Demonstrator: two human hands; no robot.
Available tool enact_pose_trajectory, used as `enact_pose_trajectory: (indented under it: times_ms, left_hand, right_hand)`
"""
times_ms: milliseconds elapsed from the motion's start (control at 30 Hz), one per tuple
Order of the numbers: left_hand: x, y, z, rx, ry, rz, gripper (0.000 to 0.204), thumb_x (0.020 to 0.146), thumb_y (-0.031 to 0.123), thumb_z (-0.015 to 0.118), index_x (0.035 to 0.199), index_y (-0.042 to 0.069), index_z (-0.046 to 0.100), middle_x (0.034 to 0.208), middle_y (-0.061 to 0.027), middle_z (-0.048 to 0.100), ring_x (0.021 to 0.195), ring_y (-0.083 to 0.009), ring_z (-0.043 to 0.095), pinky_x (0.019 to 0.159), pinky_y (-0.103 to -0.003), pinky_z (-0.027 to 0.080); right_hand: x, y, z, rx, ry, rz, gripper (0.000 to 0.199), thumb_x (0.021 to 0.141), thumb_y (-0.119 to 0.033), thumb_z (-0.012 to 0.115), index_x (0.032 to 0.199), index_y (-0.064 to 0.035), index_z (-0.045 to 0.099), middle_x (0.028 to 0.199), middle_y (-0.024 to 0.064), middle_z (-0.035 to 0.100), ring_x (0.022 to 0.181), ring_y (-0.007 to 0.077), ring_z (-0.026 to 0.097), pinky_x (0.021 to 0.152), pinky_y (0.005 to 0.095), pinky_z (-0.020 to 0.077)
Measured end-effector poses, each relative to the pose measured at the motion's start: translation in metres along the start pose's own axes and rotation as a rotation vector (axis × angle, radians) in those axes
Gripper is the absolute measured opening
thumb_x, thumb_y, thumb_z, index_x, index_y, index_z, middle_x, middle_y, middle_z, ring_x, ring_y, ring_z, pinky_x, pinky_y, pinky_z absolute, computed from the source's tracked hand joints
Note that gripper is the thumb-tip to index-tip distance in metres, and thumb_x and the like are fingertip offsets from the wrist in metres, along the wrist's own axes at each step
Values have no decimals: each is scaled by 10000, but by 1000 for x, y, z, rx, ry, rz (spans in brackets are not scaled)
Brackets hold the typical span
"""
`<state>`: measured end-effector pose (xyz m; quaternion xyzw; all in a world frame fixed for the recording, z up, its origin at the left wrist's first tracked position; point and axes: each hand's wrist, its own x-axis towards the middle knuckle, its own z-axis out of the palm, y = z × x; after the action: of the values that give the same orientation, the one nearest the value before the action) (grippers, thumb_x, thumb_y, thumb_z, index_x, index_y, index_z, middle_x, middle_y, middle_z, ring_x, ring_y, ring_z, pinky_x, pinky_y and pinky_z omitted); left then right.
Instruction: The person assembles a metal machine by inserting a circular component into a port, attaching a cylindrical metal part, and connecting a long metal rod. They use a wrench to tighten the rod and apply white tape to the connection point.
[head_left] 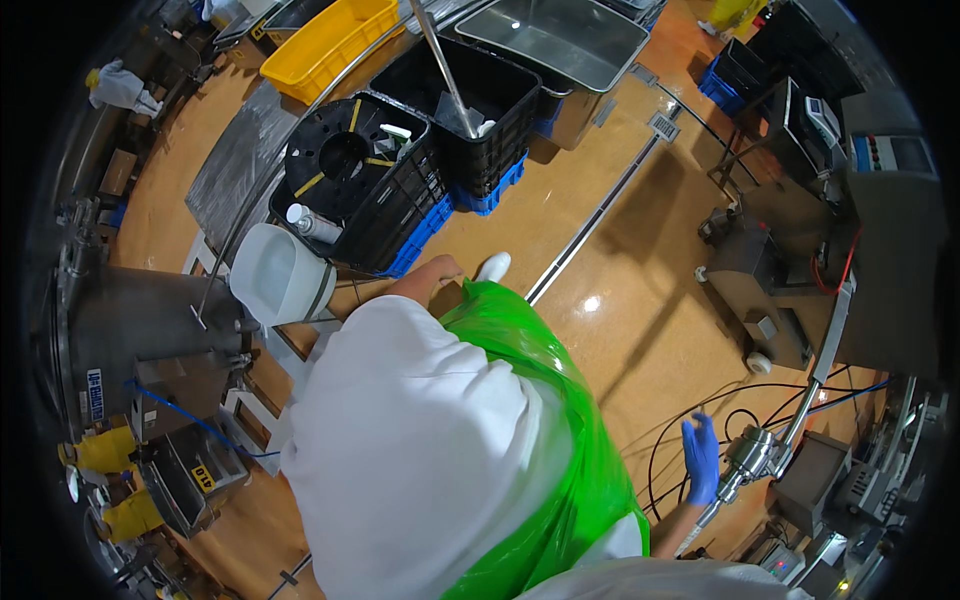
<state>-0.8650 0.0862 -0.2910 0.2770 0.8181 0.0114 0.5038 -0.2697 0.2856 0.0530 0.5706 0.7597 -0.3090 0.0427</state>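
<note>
Bare skin of my left arm (418,284) comes out of a white sleeve (410,400) at the middle. Its far end bends in behind a shiny green plastic apron (530,345), and the fingers cannot be made out. Closest to it are a white tub (272,272) and a black crate (385,225). At the lower right my right hand (702,462) wears a blue glove. Its fingers are stretched upward with nothing seen in them. Just right of it is a steel pipe fitting (748,455), with a gap between glove and metal.
The black crate holds a black reel (340,155) and a white bottle (313,224). Beyond stand another black crate (455,85), a yellow tub (330,45) and a steel bin (560,35). Black cables (655,460) and a floor drain (590,220) lie right. A steel tank (150,320) stands left.
</note>
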Motion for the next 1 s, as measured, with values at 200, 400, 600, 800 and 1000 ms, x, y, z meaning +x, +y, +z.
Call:
enact_pose_trajectory:
  times_ms: [200,400,600,800,1000]
  left_hand:
    - [58,-20,-80,-96,7,88,333,855,368,593,899,47,671,831,-128,673,644,-222,638,597,-363,519]
    - [131,19,-213,-645,283,417,226,876,261,594,916,43,641,818,-96,667,672,-172,639,622,-318,515]
    - [158,63,-301,-632,553,516,232,848,234,625,972,39,641,902,-116,688,840,-248,663,753,-357,510]
    - [189,115,-345,-294,542,481,294,840,219,627,1097,77,617,1042,-109,652,1000,-273,610,864,-380,475]
    - [250,132,-365,34,446,392,392,838,276,617,1208,155,572,1272,-64,543,1250,-250,447,1063,-500,320]
  right_hand:
    - [130,-144,37,-69,-121,-309,367,901,-277,622,1160,-34,530,662,69,515,614,162,493,604,332,429]
    - [242,-248,82,-19,-228,-312,362,891,-266,630,1144,-23,540,633,60,488,587,158,469,581,318,417]
    - [342,-374,111,-193,-445,-408,370,873,-286,634,1137,-39,555,705,128,589,668,266,578,631,378,449]
    - [454,-471,155,-251,-545,-629,349,883,-299,608,1112,-40,561,794,163,629,754,313,618,688,401,481]
    - [607,-581,264,-76,-683,-740,284,895,-299,597,1044,-58,575,859,179,640,814,349,636,693,398,494]
